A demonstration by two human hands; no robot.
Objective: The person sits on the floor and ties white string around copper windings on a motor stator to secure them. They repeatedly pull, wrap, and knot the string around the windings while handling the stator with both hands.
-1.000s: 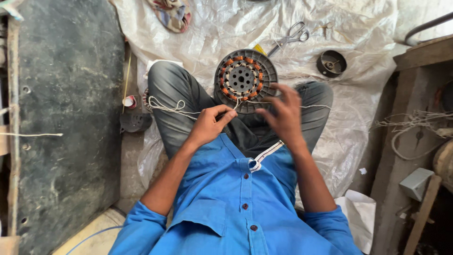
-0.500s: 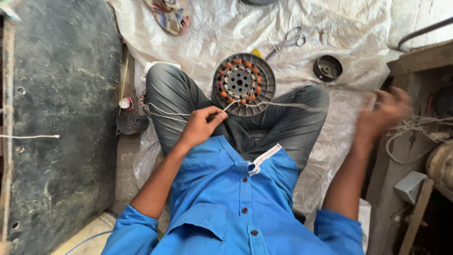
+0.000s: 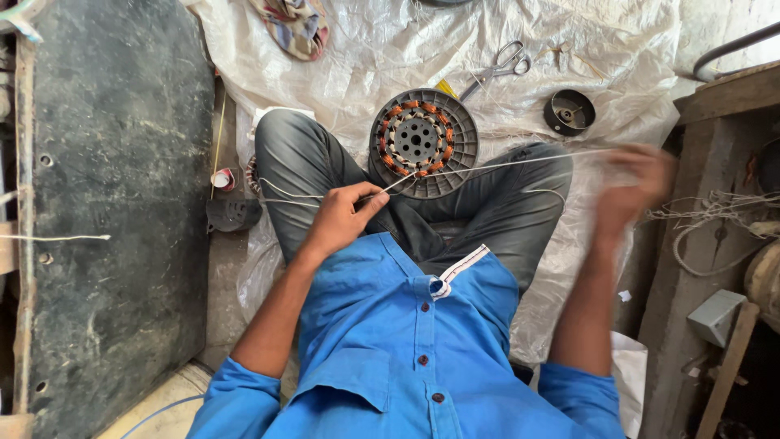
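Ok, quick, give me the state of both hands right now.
Left hand: closed, pinching the white string near the round motor stator.
Right hand: blurred, at the far end of the taut string; its grip cannot be told.

Setting, seen from above: a crinkled translucent plastic sheet [image 3: 390, 49] covers the floor. A dark, scuffed slab [image 3: 114, 203] lies at left; rough wooden furniture [image 3: 715, 106] stands at right. Even daylight, soft shadows.

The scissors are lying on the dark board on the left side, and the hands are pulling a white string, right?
Not quite. The head view shows the scissors on the white plastic sheet, not the dark board. The left hand and right hand do pull the white string.
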